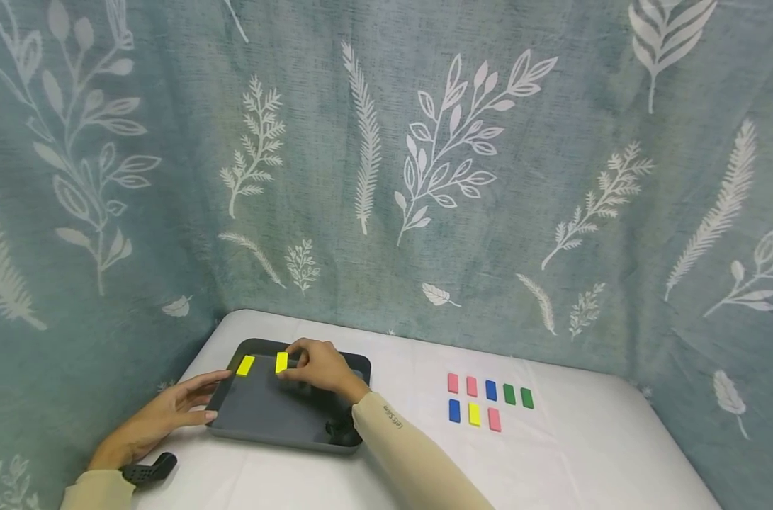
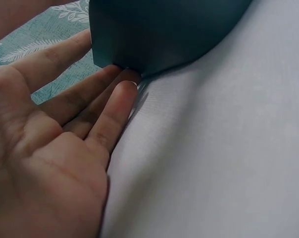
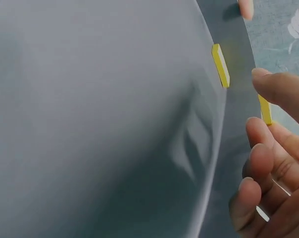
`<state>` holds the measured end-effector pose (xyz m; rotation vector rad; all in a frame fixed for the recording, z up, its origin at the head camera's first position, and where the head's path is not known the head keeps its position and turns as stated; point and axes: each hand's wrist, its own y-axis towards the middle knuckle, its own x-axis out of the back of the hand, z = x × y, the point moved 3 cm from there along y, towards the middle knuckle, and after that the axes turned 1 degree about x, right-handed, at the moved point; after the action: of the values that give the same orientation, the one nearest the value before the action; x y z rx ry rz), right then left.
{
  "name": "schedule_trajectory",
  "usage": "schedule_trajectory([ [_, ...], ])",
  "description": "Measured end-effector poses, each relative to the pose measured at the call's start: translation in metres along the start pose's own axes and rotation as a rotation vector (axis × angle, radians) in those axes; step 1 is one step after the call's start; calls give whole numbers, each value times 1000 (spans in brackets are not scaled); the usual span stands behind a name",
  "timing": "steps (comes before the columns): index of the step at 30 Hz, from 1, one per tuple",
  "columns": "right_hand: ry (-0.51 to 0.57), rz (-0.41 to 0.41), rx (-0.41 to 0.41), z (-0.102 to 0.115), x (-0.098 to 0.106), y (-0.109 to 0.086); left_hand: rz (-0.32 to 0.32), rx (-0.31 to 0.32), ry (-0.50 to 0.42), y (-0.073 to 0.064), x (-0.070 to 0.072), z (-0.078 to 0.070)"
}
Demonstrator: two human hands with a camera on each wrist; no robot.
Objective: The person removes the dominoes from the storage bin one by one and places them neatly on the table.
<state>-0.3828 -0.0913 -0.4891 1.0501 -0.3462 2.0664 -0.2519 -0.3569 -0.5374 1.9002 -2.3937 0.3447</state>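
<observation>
A dark grey tray (image 1: 278, 414) lies on the white-covered table. Between thumb and fingers, my right hand (image 1: 320, 365) pinches a yellow block (image 1: 281, 363) over the tray's far part. Another yellow block (image 1: 245, 366) lies inside, by the far left corner; the right wrist view shows this block (image 3: 221, 66) next to the tray wall. At the tray's left side is my left hand (image 1: 163, 414), its extended fingers and thumb touching the edge. In the left wrist view several fingers (image 2: 112, 111) reach to the foot of the tray's outer wall (image 2: 154, 34).
Right of the tray, two rows of small blocks lie on the table (image 1: 590, 439): pink (image 1: 453, 383), blue (image 1: 454, 411), green (image 1: 509, 394) and one yellow block (image 1: 474, 414). A leaf-patterned curtain (image 1: 335, 177) hangs behind and at both sides.
</observation>
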Motion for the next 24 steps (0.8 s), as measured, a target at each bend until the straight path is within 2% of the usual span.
schedule_trajectory([
  [4, 17, -1, 2, -6, 12, -11, 16, -21, 2, -1, 0, -1],
  [9, 3, -12, 21, -15, 24, -24, 25, -16, 0, -2, -1, -1],
  [24, -25, -116, 8, -43, 68, -65, 39, 3, 23, -3, -3, 0],
])
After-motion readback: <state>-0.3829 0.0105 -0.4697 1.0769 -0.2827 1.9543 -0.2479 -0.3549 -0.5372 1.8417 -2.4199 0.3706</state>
